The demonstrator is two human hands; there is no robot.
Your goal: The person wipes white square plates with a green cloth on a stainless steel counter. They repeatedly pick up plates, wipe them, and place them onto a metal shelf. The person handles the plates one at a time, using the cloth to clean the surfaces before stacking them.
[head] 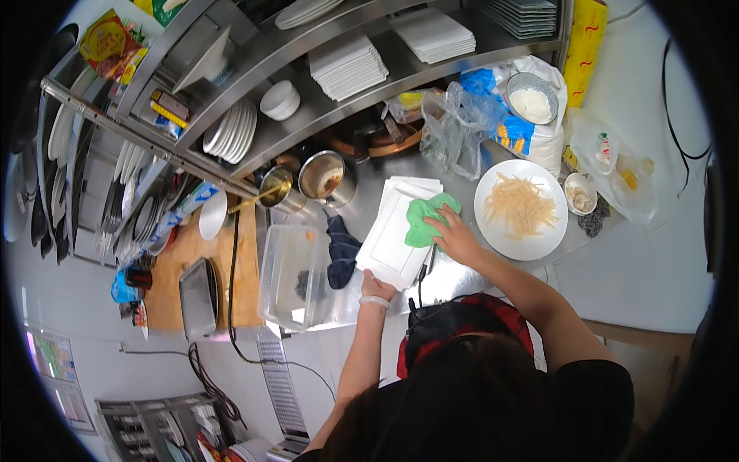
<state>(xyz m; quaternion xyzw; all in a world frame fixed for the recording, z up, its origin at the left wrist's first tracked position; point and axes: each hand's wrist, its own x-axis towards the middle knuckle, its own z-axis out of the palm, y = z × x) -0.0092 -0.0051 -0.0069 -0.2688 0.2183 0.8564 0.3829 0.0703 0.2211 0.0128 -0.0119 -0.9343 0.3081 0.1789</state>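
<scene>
A stack of white rectangular plates [385, 231] rests on the steel worktop in front of me. My left hand [379, 287] grips the near edge of the top plate, its thumb lying over the rim. Under my right hand [453, 235] is a green cloth [422, 219], pressed against the plate's right side with spread fingers on it. To the right, a round white plate [482, 216] holds a heap of pale shredded strips [521, 206]. A dark blue cloth [342, 251] lies left of the stack, beside a clear plastic tub [268, 277].
Two steel pots [328, 178] stand behind the tub. A flour sack [545, 138] bears a bowl of white powder [532, 103] at back right. Overhead, a steel shelf [323, 115] carries stacked plates. A wooden board [242, 277] lies left, crossed by a black cable [232, 271].
</scene>
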